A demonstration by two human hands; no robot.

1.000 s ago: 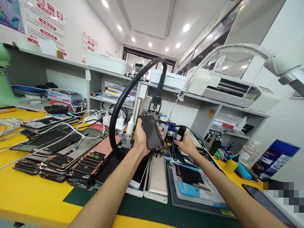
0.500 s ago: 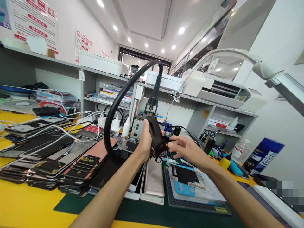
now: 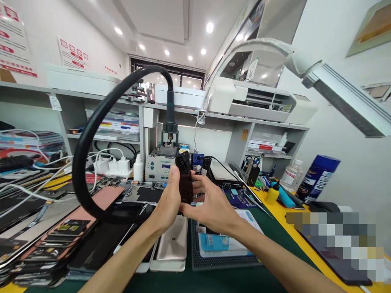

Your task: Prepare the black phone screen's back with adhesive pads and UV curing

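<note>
A dark smartphone (image 3: 185,185) stands almost upright between my two hands, its camera bump near the top edge. My left hand (image 3: 168,201) grips its left side, the thumb lying along that edge. Around its lower right corner closes my right hand (image 3: 210,203), with the thumb at the bottom and the fingers partly hidden behind. Below the hands lie a gold phone (image 3: 172,240) and a blue and white package (image 3: 215,243) on a dark perforated tray (image 3: 197,264).
A thick black hose (image 3: 80,150) arches on the left above stacked phone screens (image 3: 58,236). Behind the hands stands a grey hot-air station (image 3: 157,165). At right are a yellow bottle (image 3: 271,194), a clear bottle (image 3: 291,175) and a blue can (image 3: 319,177). A lamp (image 3: 345,93) hangs overhead.
The view has swung to the right. The smartphone has turned more upright and its camera side shows. My right hand has come in from beside it and closed on its lower part.
</note>
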